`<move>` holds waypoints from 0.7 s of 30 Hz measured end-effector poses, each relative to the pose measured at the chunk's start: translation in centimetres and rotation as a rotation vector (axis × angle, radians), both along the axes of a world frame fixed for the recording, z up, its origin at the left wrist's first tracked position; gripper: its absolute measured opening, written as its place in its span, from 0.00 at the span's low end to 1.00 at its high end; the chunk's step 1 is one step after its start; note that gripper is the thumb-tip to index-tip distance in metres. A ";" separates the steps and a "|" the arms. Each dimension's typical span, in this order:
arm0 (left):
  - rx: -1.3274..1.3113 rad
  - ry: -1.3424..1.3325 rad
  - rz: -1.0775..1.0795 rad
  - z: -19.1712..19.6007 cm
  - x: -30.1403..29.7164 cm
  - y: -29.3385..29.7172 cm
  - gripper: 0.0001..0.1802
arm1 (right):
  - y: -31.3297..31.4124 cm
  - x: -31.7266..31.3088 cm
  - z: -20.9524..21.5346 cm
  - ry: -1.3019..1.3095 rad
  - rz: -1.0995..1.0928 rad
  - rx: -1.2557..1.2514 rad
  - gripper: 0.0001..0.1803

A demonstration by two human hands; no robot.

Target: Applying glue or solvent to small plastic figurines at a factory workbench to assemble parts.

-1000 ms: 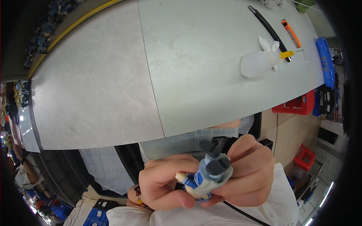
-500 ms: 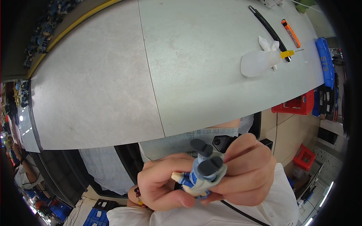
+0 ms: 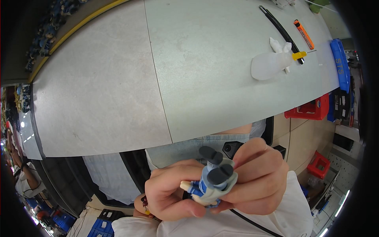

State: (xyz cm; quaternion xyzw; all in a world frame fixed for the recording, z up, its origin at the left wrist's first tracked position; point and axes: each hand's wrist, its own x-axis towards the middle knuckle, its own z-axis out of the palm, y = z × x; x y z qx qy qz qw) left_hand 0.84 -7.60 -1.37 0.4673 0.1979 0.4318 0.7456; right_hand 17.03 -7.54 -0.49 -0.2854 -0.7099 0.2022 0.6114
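figurine (image 3: 212, 179) shifted left, feet up, long axis tilted, gripped by both hands' fingers (image 3: 182, 208) (image 3: 252, 192).

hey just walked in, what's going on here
A person holds a small figure between the left hand and right hand, its dark soles facing the camera. Both hands are off the table. Toward its right lie a yellow-tipped bottle, white tissue, a black tool and an orange tool.

A pale grey table (image 3: 102, 79) spreads beyond the grip. Right of the grip are tan floor tiles (image 3: 304, 136) and a red plastic stool (image 3: 320, 161), with a lit strip light (image 3: 342, 204) farther out.
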 end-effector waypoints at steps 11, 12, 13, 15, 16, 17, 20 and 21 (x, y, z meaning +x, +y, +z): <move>-0.027 0.103 0.096 0.4 0.7 0.5 0.24 | 0.3 -0.1 -0.7 -0.008 -0.019 0.019 0.13; -0.005 0.117 0.093 0.4 0.8 0.6 0.24 | 0.2 -0.1 -0.8 0.003 -0.034 0.039 0.13; -0.004 0.115 0.089 0.4 0.8 0.6 0.24 | 0.2 -0.2 -0.9 0.001 -0.038 0.040 0.13; -0.014 0.106 0.085 0.5 1.0 0.7 0.24 | 0.1 -0.2 -0.9 0.019 -0.066 0.067 0.14; -0.013 0.114 0.096 0.3 0.9 0.5 0.24 | 0.2 -0.3 -1.1 0.028 -0.055 0.068 0.14; -0.034 0.036 0.107 -0.2 0.8 0.3 0.24 | 0.2 -0.3 -1.2 0.012 -0.111 0.106 0.13; -0.003 -0.008 0.024 -0.6 0.1 1.2 0.24 | 0.6 1.2 -1.7 0.040 -0.301 0.191 0.14; 0.047 0.030 -0.065 -0.7 -0.2 1.5 0.23 | 0.9 2.1 -1.9 0.089 -0.432 0.238 0.17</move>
